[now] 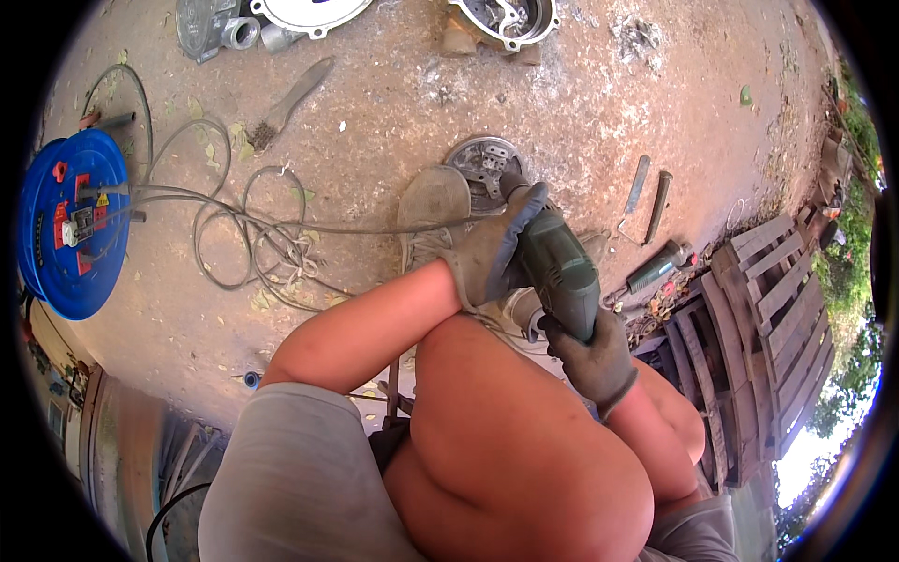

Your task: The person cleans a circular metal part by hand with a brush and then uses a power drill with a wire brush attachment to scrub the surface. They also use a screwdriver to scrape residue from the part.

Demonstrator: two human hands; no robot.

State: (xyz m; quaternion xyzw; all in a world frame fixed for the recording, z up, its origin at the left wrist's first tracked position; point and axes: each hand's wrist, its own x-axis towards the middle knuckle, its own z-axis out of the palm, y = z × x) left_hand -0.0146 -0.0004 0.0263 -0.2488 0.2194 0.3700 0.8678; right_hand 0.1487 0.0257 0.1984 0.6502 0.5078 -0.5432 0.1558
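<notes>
A dark green power drill (560, 267), perhaps a rotary hammer, slants between my knees with its front end pointing down and away from me. My gloved left hand (496, 245) is closed around its front part. At the rear, my gloved right hand (596, 359) wraps the handle; its trigger is hidden. The tool's nose reaches a round metal casting (478, 157) on the ground; whether a bit touches it I cannot tell. My left shoe (435, 201) stands against the casting's near left edge, while the tool partly hides my other shoe.
A blue cable reel (103, 225) stands left, with loose grey cable (248, 234) looped toward me. Metal housings (211, 28) and an open round casting (510, 19) lie far off. A brush (290, 103), chisel-like bars (658, 206), another green tool (655, 267) and wooden pallets (768, 309) surround me.
</notes>
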